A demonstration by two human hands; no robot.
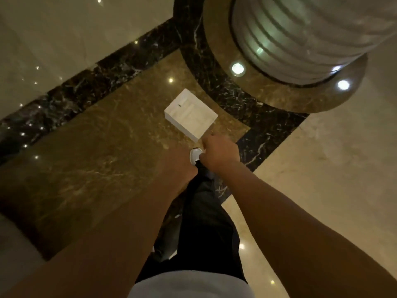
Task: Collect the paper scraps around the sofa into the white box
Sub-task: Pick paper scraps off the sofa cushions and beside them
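Observation:
The white box [191,114] lies flat on the brown marble floor just ahead of me, its top face plain apart from a small dark mark. My right hand [219,150] hovers just short of the box's near corner, fingers curled in, one fingertip poking toward the box. Nothing shows in that fist. My left hand [179,158] reaches forward beside it, blurred and dim against the floor, so its fingers are unreadable. No paper scraps are visible anywhere on the floor.
A wide ribbed column [300,39] rises at the top right, ringed by floor lights [237,68]. A dark marble band [86,82] crosses the floor. My white shoe [195,155] and black trouser leg [206,211] stand below the hands. A pale surface [15,244] fills the lower left corner.

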